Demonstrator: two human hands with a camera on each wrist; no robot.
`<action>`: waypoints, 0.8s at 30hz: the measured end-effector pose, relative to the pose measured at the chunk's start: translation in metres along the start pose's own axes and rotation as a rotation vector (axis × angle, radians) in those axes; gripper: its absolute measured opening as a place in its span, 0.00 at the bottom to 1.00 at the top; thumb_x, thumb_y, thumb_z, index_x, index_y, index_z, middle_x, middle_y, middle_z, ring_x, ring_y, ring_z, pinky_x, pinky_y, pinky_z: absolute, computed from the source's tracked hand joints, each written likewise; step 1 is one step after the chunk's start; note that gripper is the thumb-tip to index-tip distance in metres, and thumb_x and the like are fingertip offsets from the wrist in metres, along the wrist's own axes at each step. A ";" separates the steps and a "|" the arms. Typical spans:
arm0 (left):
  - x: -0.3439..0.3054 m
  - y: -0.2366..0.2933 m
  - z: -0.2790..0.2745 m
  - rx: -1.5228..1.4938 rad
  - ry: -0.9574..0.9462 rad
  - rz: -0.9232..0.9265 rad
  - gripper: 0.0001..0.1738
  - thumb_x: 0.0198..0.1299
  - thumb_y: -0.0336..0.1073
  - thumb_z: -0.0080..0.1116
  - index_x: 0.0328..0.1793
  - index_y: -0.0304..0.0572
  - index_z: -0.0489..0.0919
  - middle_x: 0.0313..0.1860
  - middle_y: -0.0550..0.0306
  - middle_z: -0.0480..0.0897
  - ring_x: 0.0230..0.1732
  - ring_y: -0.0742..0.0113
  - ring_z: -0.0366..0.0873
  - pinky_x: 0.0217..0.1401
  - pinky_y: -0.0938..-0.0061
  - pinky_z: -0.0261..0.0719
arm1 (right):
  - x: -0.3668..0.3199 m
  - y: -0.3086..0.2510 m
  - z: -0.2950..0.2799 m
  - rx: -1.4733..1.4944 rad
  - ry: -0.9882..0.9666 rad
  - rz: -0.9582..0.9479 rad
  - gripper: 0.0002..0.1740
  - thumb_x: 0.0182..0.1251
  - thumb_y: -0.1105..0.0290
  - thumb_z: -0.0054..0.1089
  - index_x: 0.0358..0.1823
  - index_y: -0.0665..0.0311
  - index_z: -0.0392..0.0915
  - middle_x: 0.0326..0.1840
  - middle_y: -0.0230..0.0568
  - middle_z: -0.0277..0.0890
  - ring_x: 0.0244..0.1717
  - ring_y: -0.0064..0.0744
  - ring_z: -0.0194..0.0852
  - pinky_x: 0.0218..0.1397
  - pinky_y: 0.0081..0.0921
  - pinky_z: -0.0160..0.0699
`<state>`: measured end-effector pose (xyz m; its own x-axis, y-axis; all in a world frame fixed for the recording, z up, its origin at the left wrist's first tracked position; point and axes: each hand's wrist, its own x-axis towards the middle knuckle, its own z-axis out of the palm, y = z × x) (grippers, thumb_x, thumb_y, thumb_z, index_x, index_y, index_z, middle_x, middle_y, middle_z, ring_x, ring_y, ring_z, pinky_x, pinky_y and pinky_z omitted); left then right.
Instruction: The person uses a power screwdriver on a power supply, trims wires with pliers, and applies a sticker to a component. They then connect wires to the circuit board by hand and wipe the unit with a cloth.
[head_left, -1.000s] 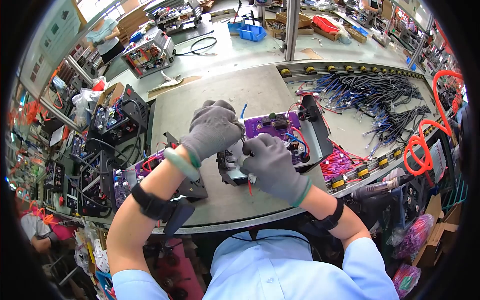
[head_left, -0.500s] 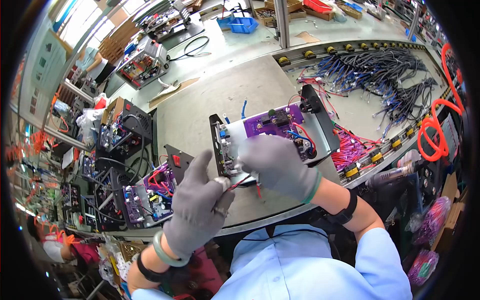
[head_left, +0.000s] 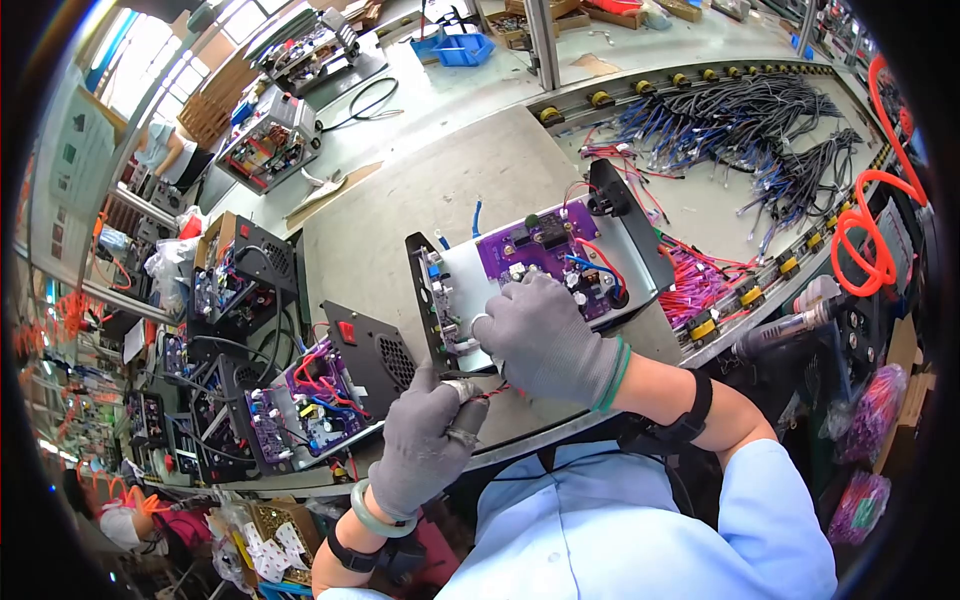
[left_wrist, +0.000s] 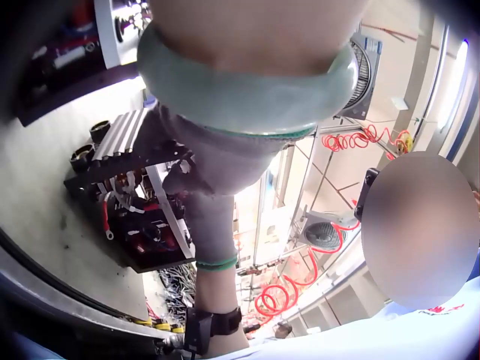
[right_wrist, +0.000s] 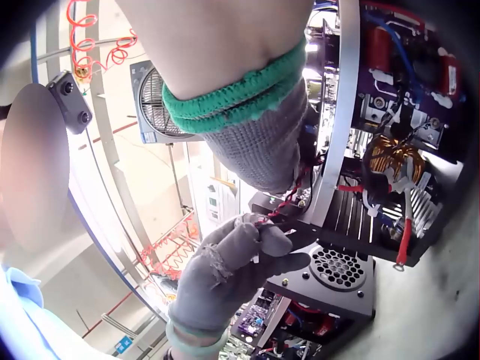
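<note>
On the assembly surface, the left hand pinches the seemingly limp red wire by its end, seven o'clock of the right hand gripping the chassis.

Unit: open metal chassis, black panels at both ends, lying flat on the bench before me, running near-left to far-right.
Board: purple circuit board with red and blue leads, seated in the chassis's far-right half.
Wire: thin red wire off the near end, pinched in my left hand.
</note>
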<state>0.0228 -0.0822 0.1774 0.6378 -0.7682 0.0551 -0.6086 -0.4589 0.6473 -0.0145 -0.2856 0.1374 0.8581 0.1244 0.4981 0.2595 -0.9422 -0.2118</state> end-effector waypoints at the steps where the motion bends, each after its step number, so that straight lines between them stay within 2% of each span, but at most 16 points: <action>1: 0.003 0.001 0.001 -0.006 0.024 0.054 0.07 0.57 0.30 0.68 0.42 0.40 0.86 0.53 0.29 0.81 0.36 0.42 0.87 0.37 0.59 0.84 | 0.001 0.001 0.000 0.033 -0.033 -0.046 0.05 0.49 0.67 0.62 0.26 0.58 0.78 0.26 0.38 0.76 0.34 0.40 0.80 0.41 0.40 0.75; 2: 0.005 0.003 0.001 -0.010 0.045 0.110 0.06 0.57 0.30 0.68 0.42 0.41 0.86 0.48 0.32 0.82 0.35 0.42 0.86 0.35 0.59 0.84 | 0.002 0.002 -0.001 0.066 -0.066 -0.090 0.05 0.50 0.67 0.62 0.26 0.58 0.78 0.26 0.38 0.76 0.33 0.40 0.81 0.40 0.40 0.75; 3: 0.006 0.005 0.001 -0.009 0.043 0.110 0.06 0.57 0.30 0.68 0.42 0.41 0.86 0.48 0.32 0.82 0.35 0.42 0.86 0.35 0.59 0.84 | 0.004 0.002 -0.001 0.066 -0.065 -0.089 0.05 0.50 0.67 0.62 0.26 0.58 0.78 0.26 0.38 0.76 0.33 0.40 0.81 0.40 0.40 0.75; 5: 0.008 0.010 0.000 0.112 0.025 0.156 0.06 0.57 0.30 0.68 0.41 0.42 0.87 0.41 0.36 0.82 0.33 0.43 0.85 0.34 0.58 0.83 | 0.010 0.002 -0.001 0.045 -0.045 -0.108 0.05 0.50 0.67 0.63 0.25 0.59 0.77 0.25 0.37 0.76 0.32 0.40 0.81 0.39 0.39 0.76; 12: 0.011 0.008 0.000 0.144 0.023 0.209 0.04 0.57 0.30 0.68 0.39 0.43 0.86 0.42 0.38 0.82 0.33 0.43 0.84 0.34 0.58 0.83 | 0.018 0.006 -0.006 0.153 -0.145 -0.081 0.06 0.48 0.69 0.65 0.25 0.60 0.77 0.24 0.41 0.78 0.31 0.45 0.84 0.36 0.41 0.79; 14: 0.008 0.016 0.000 0.112 -0.015 0.143 0.06 0.54 0.27 0.70 0.39 0.38 0.86 0.39 0.38 0.82 0.34 0.41 0.83 0.36 0.58 0.80 | 0.019 0.011 -0.009 0.123 -0.221 -0.125 0.03 0.57 0.71 0.63 0.30 0.62 0.82 0.27 0.47 0.83 0.32 0.47 0.88 0.36 0.41 0.86; 15: 0.007 0.016 0.002 0.079 0.008 0.144 0.06 0.55 0.26 0.69 0.40 0.39 0.87 0.37 0.39 0.81 0.33 0.43 0.83 0.35 0.59 0.79 | 0.018 0.009 -0.010 0.082 -0.247 -0.101 0.03 0.55 0.70 0.64 0.29 0.61 0.82 0.27 0.44 0.83 0.31 0.45 0.87 0.38 0.42 0.84; 16: 0.007 0.016 0.000 0.083 0.005 0.147 0.06 0.55 0.26 0.69 0.40 0.39 0.87 0.37 0.39 0.81 0.33 0.43 0.83 0.35 0.59 0.79 | 0.015 0.009 -0.009 0.082 -0.242 -0.098 0.03 0.55 0.70 0.64 0.29 0.61 0.82 0.27 0.44 0.83 0.31 0.45 0.87 0.38 0.42 0.84; 18: 0.007 0.016 -0.007 -0.017 -0.049 0.015 0.06 0.56 0.26 0.69 0.40 0.39 0.87 0.39 0.39 0.81 0.33 0.46 0.83 0.36 0.61 0.79 | 0.007 0.009 -0.004 0.075 -0.076 -0.059 0.04 0.50 0.69 0.64 0.25 0.60 0.79 0.26 0.40 0.77 0.33 0.44 0.83 0.38 0.41 0.79; 21: 0.002 0.007 0.000 -0.038 0.001 0.061 0.06 0.56 0.26 0.69 0.40 0.37 0.87 0.42 0.39 0.81 0.33 0.48 0.83 0.36 0.62 0.79 | 0.001 0.008 -0.003 -0.050 -0.020 -0.082 0.03 0.51 0.69 0.63 0.25 0.59 0.79 0.26 0.38 0.75 0.36 0.42 0.82 0.40 0.39 0.79; 24: 0.004 0.006 0.004 0.028 0.052 0.145 0.06 0.56 0.26 0.70 0.40 0.36 0.87 0.44 0.39 0.82 0.34 0.49 0.83 0.37 0.62 0.79 | 0.009 -0.001 0.004 0.020 -0.065 -0.090 0.04 0.51 0.67 0.63 0.25 0.59 0.80 0.26 0.38 0.75 0.37 0.41 0.81 0.42 0.39 0.79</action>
<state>0.0196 -0.0901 0.1788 0.5655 -0.8036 0.1856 -0.7084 -0.3581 0.6083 -0.0053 -0.2826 0.1386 0.8577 0.2283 0.4607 0.3447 -0.9201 -0.1857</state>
